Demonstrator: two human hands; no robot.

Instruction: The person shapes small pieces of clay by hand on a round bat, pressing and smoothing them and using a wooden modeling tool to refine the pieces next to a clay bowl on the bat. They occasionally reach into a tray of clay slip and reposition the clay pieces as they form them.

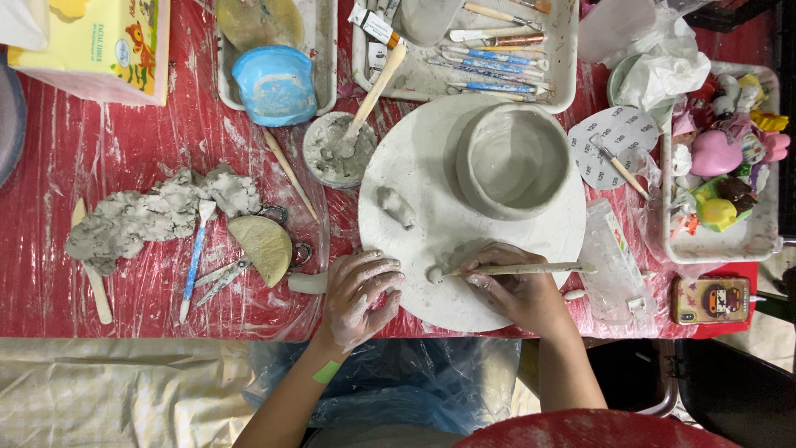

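My right hand [516, 290] grips a thin wooden modelling tool [531, 268] and lies on the round grey work board [431, 191]. The tool's tip touches a small clay ball [434, 274] near the board's front edge. My left hand [358, 294], coated in clay, rests at the board's left rim with its fingers curled toward the ball and nothing in it. A thick-walled clay bowl [514, 159] stands on the far right part of the board. A small clay lump [396, 206] sits on the board to the left of the bowl.
A pile of grey clay [153, 217], a blue-handled tool [196, 257] and a wooden rib [264, 247] lie left. A slip cup with a stick [338, 149], a blue bowl [275, 85] and a tool tray [489, 50] stand behind. Right: sandpaper discs [615, 145], a figurine tray [723, 166], a phone [711, 299].
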